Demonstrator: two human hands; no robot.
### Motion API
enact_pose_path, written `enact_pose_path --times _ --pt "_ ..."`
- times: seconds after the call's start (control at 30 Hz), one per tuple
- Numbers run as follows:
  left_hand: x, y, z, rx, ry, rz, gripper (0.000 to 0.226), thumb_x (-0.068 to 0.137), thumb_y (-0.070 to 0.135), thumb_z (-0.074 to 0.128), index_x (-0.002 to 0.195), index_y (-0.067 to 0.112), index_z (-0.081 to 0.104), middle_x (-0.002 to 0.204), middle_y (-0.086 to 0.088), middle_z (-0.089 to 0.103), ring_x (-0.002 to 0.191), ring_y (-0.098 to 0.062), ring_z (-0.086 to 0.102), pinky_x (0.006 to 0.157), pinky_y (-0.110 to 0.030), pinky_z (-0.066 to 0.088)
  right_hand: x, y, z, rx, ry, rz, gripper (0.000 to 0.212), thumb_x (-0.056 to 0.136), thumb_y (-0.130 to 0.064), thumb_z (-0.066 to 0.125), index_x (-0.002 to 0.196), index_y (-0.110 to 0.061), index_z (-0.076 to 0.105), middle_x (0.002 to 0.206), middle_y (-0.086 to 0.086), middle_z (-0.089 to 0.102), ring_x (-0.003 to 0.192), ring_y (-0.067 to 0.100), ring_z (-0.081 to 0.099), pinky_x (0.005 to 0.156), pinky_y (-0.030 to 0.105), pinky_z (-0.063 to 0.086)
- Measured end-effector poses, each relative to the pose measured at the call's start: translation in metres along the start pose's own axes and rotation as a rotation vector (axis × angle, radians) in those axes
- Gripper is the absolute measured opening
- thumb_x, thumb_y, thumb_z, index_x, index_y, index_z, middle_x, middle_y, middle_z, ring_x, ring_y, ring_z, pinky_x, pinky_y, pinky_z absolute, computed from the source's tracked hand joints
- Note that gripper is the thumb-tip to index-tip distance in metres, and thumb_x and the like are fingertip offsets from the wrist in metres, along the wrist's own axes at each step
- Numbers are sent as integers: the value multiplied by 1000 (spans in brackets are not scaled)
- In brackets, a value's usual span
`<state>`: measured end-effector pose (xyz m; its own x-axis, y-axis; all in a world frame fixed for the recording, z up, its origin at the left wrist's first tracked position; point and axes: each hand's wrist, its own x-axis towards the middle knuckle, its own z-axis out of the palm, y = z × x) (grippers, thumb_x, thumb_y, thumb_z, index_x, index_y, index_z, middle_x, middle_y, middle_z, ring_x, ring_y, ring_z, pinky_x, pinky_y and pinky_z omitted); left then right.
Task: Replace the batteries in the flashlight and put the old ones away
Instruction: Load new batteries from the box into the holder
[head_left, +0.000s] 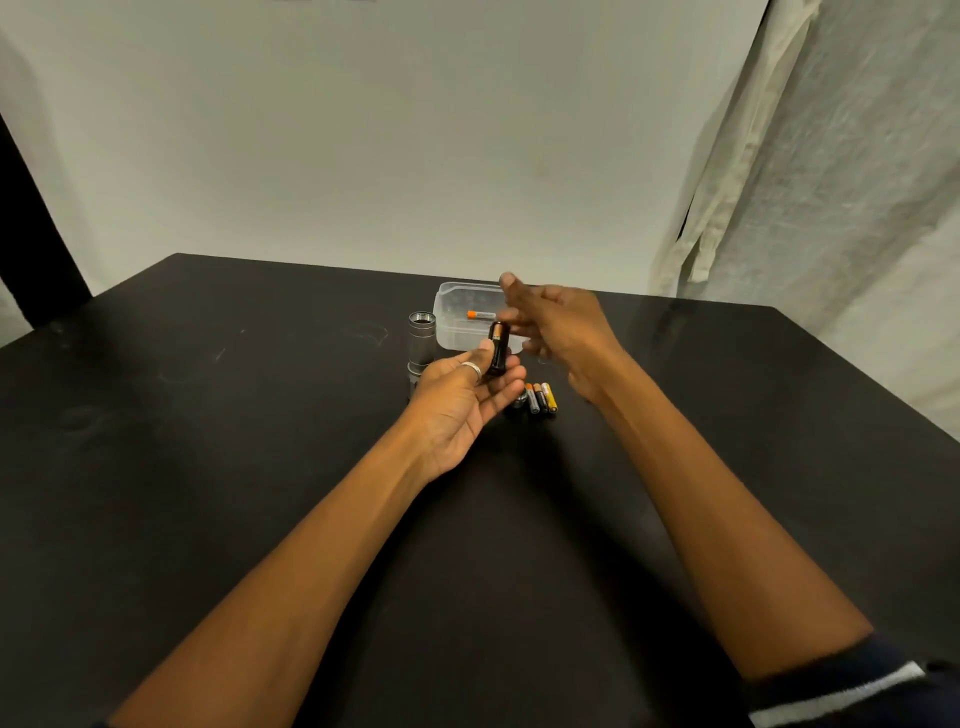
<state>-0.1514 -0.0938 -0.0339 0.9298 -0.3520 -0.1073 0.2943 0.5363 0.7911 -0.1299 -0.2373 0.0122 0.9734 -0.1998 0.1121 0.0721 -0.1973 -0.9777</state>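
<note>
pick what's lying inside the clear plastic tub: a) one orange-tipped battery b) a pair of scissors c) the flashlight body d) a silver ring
a: one orange-tipped battery lies in the clear tub; the flashlight body stands outside it, beside it on the table.

A plain indoor setup, not clearly home or lab: a black table (208, 415) against a bare white wall (363, 130), pale cloth (831, 182) hanging at right.

right hand (558, 327): motion-blurred, hides clear tub's (457, 296) right side | flashlight body (421, 338): base behind left hand (462, 400) | copper-topped dark cylinder (497, 345): battery or carrier, unclear
</note>
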Motion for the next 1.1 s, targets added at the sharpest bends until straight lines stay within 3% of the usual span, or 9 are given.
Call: enact_pose_path --times 0.13,0.2,0.33,0.47,0.77,0.93,1.1 --pt "1 2 0 -37 64 -18 27 106 19 49 106 -2 66 85 -9 75 77 -14 75 71 -26 62 46 -14 -1 -393 70 -201 17 92 -26 73 98 -10 79 96 1 79 91 15 73 80 31 58" --pt "1 3 0 -53 71 -27 27 107 19 47 108 -2 65 86 -10 75 77 -15 76 71 -26 63 71 -18 5 -596 26 -269 13 90 -14 72 99 -9 79 103 4 78 94 14 69 82 27 53" --pt "5 2 -1 -80 96 -37 26 108 18 45 111 1 63 90 -12 74 77 -16 75 73 -28 63 113 -11 24 -976 -141 -276 21 89 -2 68 104 -9 79 112 7 76 107 22 69 86 26 51" --pt "8 0 -3 -92 99 -50 24 107 18 45 112 2 63 88 -12 75 77 -16 76 71 -28 63 140 7 41 -1168 -227 -270 25 89 -1 66 109 -10 79 116 12 75 108 29 68 95 39 56" --pt "11 -1 -6 -113 95 -54 23 106 17 48 114 2 63 87 -12 77 78 -16 76 73 -27 63 151 28 56 -1288 -237 -271 31 92 -7 64 123 -6 69 120 16 69 105 32 66 91 37 54" --pt "11 -1 -6 -119 88 -57 22 106 17 48 114 2 63 88 -12 77 78 -17 76 72 -27 63 148 27 55 -1307 -233 -270 26 94 -7 63 119 -3 69 118 18 69 95 30 63 84 35 52" --pt "11 0 -4 -102 85 -58 22 107 17 47 110 3 64 90 -13 77 79 -17 75 74 -28 63 135 5 47 -1187 -147 -320 31 94 -4 61 121 -11 73 126 13 69 110 32 66 95 37 55"
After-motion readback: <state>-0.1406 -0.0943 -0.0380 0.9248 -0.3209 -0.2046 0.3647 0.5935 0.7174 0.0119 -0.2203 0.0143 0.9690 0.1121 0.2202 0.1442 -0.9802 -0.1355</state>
